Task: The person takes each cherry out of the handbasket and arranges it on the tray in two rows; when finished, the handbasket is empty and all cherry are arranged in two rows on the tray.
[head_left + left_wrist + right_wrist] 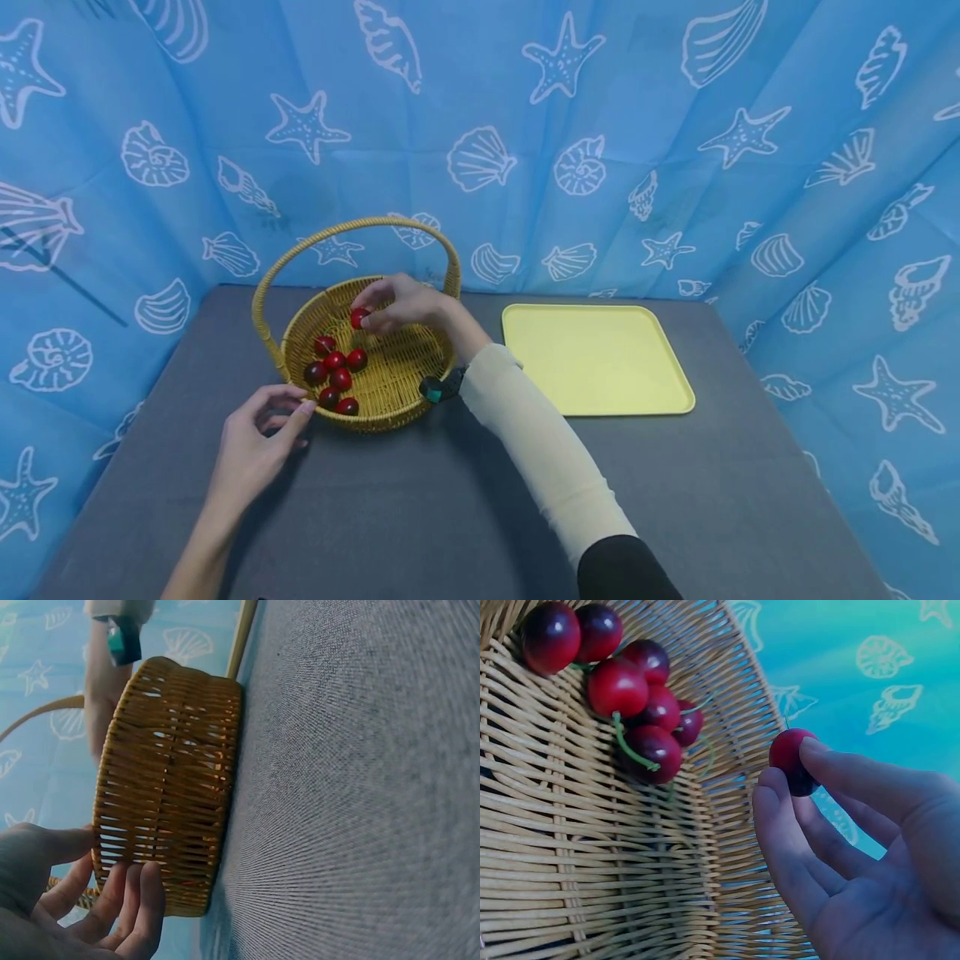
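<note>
A round wicker basket (390,414) with a tall arched handle stands at the left of the table. Several dark red cherries (341,380) lie inside it, bunched toward its left side; green stems show on some in the right wrist view. Over the basket, my right hand (405,302) pinches one cherry (793,759) between thumb and fingertips, raised above the others. My left hand (258,442) holds the basket's near left rim, thumb at the rim's top and fingers (150,900) against the woven outer wall.
Right of the basket lies a pale yellow rectangular tray (600,360) on the grey tablecloth (420,517). A blue curtain (510,225) with white shells and starfish hangs behind and along both sides. The basket's handle (352,225) arches up behind my right hand.
</note>
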Action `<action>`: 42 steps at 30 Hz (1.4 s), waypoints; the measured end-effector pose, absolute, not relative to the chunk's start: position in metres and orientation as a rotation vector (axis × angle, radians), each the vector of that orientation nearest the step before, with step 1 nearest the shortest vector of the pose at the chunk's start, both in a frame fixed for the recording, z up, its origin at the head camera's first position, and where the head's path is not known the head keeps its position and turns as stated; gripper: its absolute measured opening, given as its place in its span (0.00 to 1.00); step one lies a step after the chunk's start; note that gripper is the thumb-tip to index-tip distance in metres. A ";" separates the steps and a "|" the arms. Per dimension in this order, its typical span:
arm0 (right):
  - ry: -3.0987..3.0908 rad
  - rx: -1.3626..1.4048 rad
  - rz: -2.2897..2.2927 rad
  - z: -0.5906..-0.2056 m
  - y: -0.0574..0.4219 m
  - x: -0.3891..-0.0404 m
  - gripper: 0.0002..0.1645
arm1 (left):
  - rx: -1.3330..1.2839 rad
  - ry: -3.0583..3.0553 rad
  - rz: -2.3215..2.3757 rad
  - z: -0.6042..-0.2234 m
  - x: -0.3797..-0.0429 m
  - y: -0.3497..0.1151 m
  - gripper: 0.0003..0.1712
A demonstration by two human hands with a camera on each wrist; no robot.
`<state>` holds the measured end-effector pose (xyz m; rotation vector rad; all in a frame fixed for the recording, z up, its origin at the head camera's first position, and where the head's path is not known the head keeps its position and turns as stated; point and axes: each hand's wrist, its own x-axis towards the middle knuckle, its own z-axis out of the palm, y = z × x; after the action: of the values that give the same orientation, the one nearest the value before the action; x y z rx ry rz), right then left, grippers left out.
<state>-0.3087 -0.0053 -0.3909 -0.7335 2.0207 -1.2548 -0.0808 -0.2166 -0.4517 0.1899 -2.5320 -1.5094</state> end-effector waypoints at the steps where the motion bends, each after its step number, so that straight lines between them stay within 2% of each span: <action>1: 2.007 -0.745 -1.270 -0.389 -0.003 -0.308 0.21 | 0.192 -2.535 -1.507 -0.451 -0.081 -0.217 0.20; 11: 2.084 -0.966 -1.209 -0.369 0.025 -0.294 0.23 | 0.177 -2.533 -1.508 -0.452 -0.080 -0.218 0.20; 19: 2.066 -1.043 -1.267 -0.354 0.052 -0.277 0.22 | 0.176 -2.520 -1.518 -0.452 -0.079 -0.218 0.19; 33: 2.110 -1.034 -1.450 -0.338 0.127 -0.259 0.21 | 0.177 -2.514 -1.518 -0.452 -0.080 -0.217 0.20; 42: 2.214 -0.851 -1.495 -0.340 0.176 -0.265 0.24 | 0.162 -2.513 -1.534 -0.451 -0.079 -0.218 0.20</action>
<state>-0.2653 0.1760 -0.3399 -0.8514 2.2140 -1.4949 -0.0793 -0.2176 -0.4510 0.1624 -2.5132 -1.5342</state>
